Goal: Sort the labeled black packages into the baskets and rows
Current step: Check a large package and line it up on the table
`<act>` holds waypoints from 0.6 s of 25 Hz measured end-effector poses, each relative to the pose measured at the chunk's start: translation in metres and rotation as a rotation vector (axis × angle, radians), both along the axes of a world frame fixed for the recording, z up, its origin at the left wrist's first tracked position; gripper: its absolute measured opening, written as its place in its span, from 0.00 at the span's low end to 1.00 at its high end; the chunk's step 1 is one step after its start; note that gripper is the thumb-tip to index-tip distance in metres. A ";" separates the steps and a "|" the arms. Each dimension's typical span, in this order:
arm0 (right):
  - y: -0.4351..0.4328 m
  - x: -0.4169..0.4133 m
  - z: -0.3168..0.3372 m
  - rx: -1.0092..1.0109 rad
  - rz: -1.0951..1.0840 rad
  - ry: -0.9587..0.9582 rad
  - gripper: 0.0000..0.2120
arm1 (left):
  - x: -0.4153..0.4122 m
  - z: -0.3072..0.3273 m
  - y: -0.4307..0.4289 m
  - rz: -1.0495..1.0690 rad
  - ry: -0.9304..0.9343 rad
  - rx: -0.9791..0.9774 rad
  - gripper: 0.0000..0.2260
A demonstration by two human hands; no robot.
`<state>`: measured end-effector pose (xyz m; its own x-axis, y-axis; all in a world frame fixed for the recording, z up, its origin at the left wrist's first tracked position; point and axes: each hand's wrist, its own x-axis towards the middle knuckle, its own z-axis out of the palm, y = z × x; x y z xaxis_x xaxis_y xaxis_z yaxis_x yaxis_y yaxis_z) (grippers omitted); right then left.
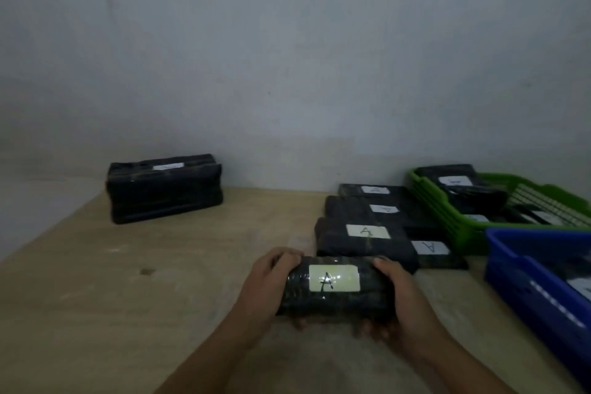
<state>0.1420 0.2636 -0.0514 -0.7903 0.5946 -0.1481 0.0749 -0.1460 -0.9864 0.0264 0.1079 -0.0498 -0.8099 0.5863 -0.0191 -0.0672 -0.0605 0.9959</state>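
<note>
A black wrapped package with a white label marked A (334, 289) is held between both hands just above the wooden table. My left hand (267, 281) grips its left end, my right hand (396, 294) grips its right end. Right behind it lies a row of several black packages labelled A (367, 233), running back toward the wall. A green basket (447, 221) at the right holds black labelled packages. A blue basket (527, 281) at the near right holds at least one labelled package, mostly cut off. One larger black package (164, 189) stands alone at the far left by the wall.
The wooden table (128, 297) ends at a grey wall behind. Its left edge runs diagonally at the far left. A small dark knot marks the wood left of my hands.
</note>
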 end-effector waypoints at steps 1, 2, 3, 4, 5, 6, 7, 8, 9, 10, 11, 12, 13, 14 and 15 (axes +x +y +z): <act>0.007 0.005 -0.002 0.002 -0.002 -0.013 0.18 | 0.005 -0.002 0.008 -0.012 0.008 0.001 0.07; 0.013 0.006 -0.004 0.016 0.010 -0.027 0.19 | 0.007 -0.005 0.013 -0.012 0.022 -0.001 0.06; 0.016 0.006 -0.005 0.038 0.029 -0.042 0.20 | 0.005 -0.008 0.014 -0.001 0.048 -0.016 0.06; 0.018 0.003 -0.006 0.072 0.057 -0.052 0.21 | 0.001 -0.011 0.014 0.009 0.070 -0.032 0.06; 0.020 -0.002 -0.008 0.124 0.080 -0.052 0.20 | -0.003 -0.014 0.011 0.014 0.061 -0.027 0.05; 0.020 -0.007 -0.010 0.184 0.093 -0.043 0.20 | -0.006 -0.015 0.009 0.023 0.028 -0.006 0.06; 0.021 -0.012 -0.013 0.232 0.092 -0.027 0.19 | -0.009 -0.016 0.007 0.029 -0.024 0.025 0.06; 0.022 -0.015 -0.015 0.260 0.075 -0.008 0.18 | -0.011 -0.017 0.007 0.033 -0.082 0.061 0.08; 0.025 -0.017 -0.018 0.279 0.051 0.004 0.17 | -0.012 -0.019 0.009 0.029 -0.129 0.093 0.10; 0.029 -0.018 -0.019 0.286 0.033 0.012 0.16 | -0.013 -0.020 0.011 0.009 -0.161 0.115 0.11; 0.032 -0.016 -0.021 0.269 0.029 0.019 0.16 | -0.013 -0.021 0.013 -0.014 -0.171 0.115 0.13; 0.035 -0.013 -0.022 0.225 0.037 0.020 0.15 | -0.013 -0.023 0.015 -0.024 -0.151 0.096 0.15; 0.036 -0.010 -0.021 0.166 0.055 0.020 0.15 | -0.013 -0.025 0.016 -0.026 -0.108 0.074 0.15; 0.036 -0.006 -0.022 0.108 0.083 0.023 0.16 | -0.013 -0.026 0.017 -0.022 -0.068 0.060 0.16; 0.036 -0.004 -0.022 0.058 0.121 0.036 0.18 | -0.013 -0.027 0.017 -0.014 -0.051 0.062 0.15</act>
